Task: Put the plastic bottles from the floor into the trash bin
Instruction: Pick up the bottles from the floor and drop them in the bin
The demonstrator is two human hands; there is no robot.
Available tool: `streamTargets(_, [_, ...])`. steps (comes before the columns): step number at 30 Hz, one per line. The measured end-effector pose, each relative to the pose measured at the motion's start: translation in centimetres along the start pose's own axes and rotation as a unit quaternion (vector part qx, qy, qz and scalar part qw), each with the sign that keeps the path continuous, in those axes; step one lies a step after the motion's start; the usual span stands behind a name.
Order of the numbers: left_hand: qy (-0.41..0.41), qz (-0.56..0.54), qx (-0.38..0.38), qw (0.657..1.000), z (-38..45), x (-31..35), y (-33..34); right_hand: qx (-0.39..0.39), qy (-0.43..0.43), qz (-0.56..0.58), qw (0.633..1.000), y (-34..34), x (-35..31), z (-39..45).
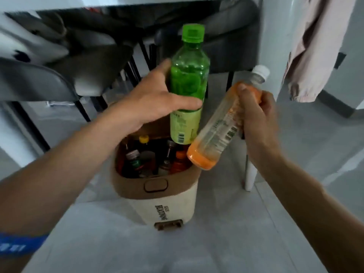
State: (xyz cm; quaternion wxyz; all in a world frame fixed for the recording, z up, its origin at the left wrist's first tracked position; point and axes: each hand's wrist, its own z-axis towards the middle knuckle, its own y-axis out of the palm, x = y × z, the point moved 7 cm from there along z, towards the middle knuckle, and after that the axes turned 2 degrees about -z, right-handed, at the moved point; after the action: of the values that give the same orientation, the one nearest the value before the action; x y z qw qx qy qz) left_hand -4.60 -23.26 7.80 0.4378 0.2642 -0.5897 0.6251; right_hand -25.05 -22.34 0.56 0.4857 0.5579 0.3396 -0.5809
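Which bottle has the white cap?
The orange bottle, tilted in the right hand. The green bottle, held upright by the left hand, has a green cap instead.

A dark grey chair (49,83) is standing at ten o'clock, another chair (226,46) is sitting at twelve, and a pink garment (315,46) is hanging at two o'clock above the grey floor (216,243).
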Motion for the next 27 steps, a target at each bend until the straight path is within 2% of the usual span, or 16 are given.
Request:
streamTargets(4, [-0.068,0.045,-0.016,0.997,-1.5,-6.8,-4.3,-0.057,-0.05,-0.102,0.992,5.2,-0.4,-0.9])
streamTargets(7, [-0.109,0.058,-0.079,0.989,-2.4,-11.3,-4.0,-0.077,-0.063,-0.199,0.975,7.9,1.4,-1.5])
streamTargets(12, [-0.151,0.049,-0.158,0.975,-3.6,-16.7,-4.2,-0.163,-0.063,-0.318,0.932,11.3,4.8,-2.2])
streamTargets(15, [-0.151,0.026,-0.144,0.978,-3.7,-17.6,-5.6,-0.211,-0.043,-0.402,0.89,12.8,6.5,-1.9])
streamTargets(17, [-0.143,-0.001,-0.104,0.984,-3.5,-16.9,-6.8,-0.241,-0.042,-0.426,0.871,13.6,7.3,-1.8])
streamTargets(19, [-0.13,-0.008,-0.1,0.987,-3.3,-16.0,-7.0,-0.27,-0.053,-0.444,0.853,14.3,8.0,-2.0])
streamTargets(23, [-0.187,0.039,-0.173,0.966,-4.0,-16.7,-4.9,-0.317,-0.101,-0.496,0.802,15.2,9.2,-2.6])
streamTargets(27, [-0.202,0.12,-0.151,0.96,-3.7,-17.9,-5.9,-0.316,-0.137,-0.549,0.762,15.1,8.9,-2.2])
